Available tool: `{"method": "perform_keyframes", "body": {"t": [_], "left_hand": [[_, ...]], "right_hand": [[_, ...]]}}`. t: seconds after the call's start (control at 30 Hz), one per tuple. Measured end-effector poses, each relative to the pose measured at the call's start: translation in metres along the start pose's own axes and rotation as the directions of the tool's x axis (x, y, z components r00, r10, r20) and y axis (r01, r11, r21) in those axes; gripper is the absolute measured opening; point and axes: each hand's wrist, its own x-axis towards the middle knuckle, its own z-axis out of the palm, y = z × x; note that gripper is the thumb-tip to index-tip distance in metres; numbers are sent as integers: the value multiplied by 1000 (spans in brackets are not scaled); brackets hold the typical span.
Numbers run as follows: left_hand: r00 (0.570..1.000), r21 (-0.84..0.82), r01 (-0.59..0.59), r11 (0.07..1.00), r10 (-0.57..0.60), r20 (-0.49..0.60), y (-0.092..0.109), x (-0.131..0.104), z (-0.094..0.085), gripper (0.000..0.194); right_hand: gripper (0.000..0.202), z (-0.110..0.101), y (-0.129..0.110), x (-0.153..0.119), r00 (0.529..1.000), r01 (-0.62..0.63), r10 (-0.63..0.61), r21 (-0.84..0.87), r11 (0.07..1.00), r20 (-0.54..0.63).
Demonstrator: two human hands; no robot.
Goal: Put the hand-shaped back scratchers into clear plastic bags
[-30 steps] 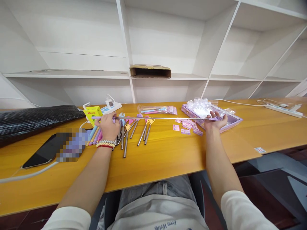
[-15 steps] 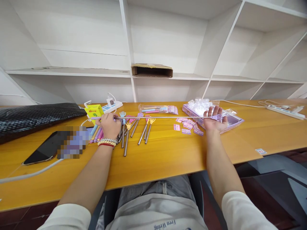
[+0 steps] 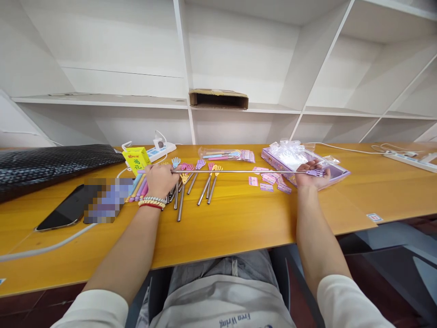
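Note:
A telescopic back scratcher is stretched out level above the table, its thin metal rod running between both hands. My left hand is closed around its handle end, which the fingers mostly hide. At the other end, my right hand is palm up with fingers curled, and the purple hand-shaped head lies across it. Several shorter back scratchers with blue, pink, purple and yellow heads lie beside and beneath my left hand. Pastel handles are bunched to its left. Small pink cards are scattered left of my right hand.
Behind my right hand sits a purple box with clear plastic bags. A packaged set lies at the back. Leftward are a yellow carton, a phone, a power strip and a black textured bag.
My right hand's fingers have curled in more around the purple head. The rod has dropped slightly in view. My left hand keeps its hold on the handle end.

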Motion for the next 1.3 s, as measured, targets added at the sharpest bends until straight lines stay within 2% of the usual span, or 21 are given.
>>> {"method": "perform_keyframes", "body": {"t": [0.17,0.3,0.37,0.47,0.53,0.6,0.77,0.9,1.03,1.17,1.3], "left_hand": [[978,107,-25,994,2,209,10,0,-12,47],[957,88,-114,990,86,277,35,-8,-20,38],[944,45,-181,982,161,287,52,-15,-24,39],[931,-2,-212,977,202,303,75,-27,-27,42],[920,-24,-220,975,216,327,84,-32,-28,44],[916,-26,-203,979,199,348,88,-35,-30,47],[902,-16,-185,983,176,395,91,-39,-32,46],[869,-79,-201,976,215,446,108,-49,-30,40],[844,-157,-200,967,252,473,120,-58,-26,38],[827,-200,-187,962,264,496,119,-59,-25,38],[826,-201,-176,964,256,503,117,-57,-25,34]], "right_hand": [[17,5,12,-7,994,-54,65,-124,991,85],[20,13,41,-24,955,-167,231,-309,936,184],[25,17,61,-40,901,-245,359,-398,884,242],[29,19,91,-70,793,-340,532,-510,790,297],[31,17,108,-89,702,-412,641,-559,720,309],[33,15,119,-103,646,-451,684,-554,700,338],[39,8,130,-120,567,-485,740,-580,655,362],[46,4,142,-136,491,-493,803,-652,576,338],[49,0,152,-149,461,-446,831,-728,521,312],[45,-1,154,-150,451,-407,821,-737,539,351],[43,1,154,-145,448,-422,837,-752,507,313]]}}
